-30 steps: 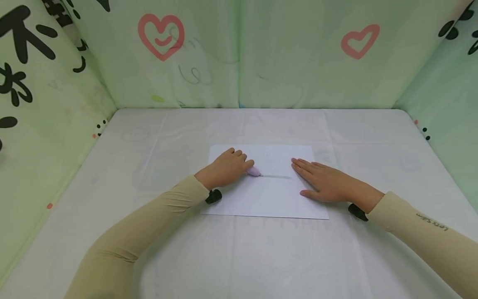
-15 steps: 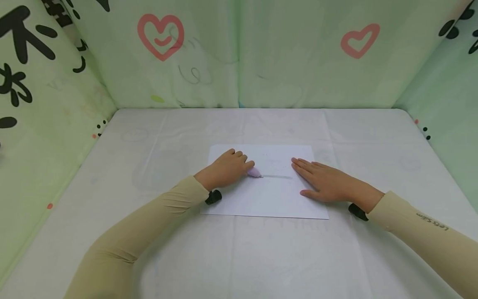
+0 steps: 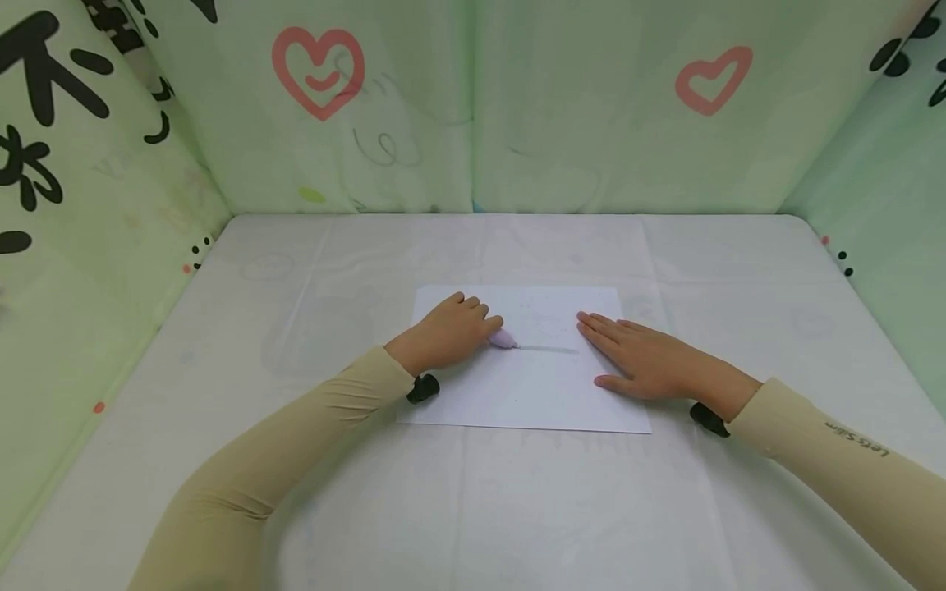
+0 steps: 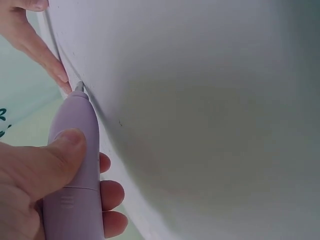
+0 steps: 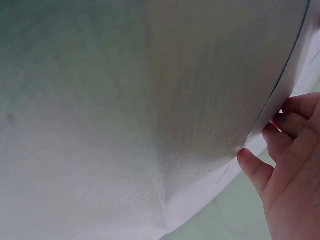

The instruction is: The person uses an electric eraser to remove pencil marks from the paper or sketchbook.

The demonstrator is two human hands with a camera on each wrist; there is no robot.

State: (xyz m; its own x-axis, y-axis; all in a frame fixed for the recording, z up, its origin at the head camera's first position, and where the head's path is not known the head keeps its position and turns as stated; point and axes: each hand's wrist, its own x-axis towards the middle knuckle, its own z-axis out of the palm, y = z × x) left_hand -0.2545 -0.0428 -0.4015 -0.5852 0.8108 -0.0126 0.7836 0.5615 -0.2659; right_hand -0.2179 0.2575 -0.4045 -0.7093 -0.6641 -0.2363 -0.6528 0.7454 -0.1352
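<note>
A sheet of white paper (image 3: 510, 402) lies on the table. My left hand (image 3: 451, 332) grips a thick lavender pen-shaped tool (image 3: 503, 340), thumb along one side and fingers curled round the other. In the left wrist view the tool's narrow grey tip (image 4: 80, 86) is right at the sheet. A faint grey line (image 3: 550, 350) runs from that tip toward my right hand (image 3: 650, 361). Palm down, the right hand rests on the right part of the paper with its fingers stretched out. Its fingertips show over the sheet in the right wrist view.
A white cloth (image 3: 332, 492) covers the table, with light creases. Green printed curtains (image 3: 554, 156) close off the back and both sides. Each wrist wears a small black camera, the left one (image 3: 424, 388) close over the paper's left edge.
The left hand and the tool's tip have dipped slightly toward the near edge and come back. The right hand and the paper have stayed in place.
</note>
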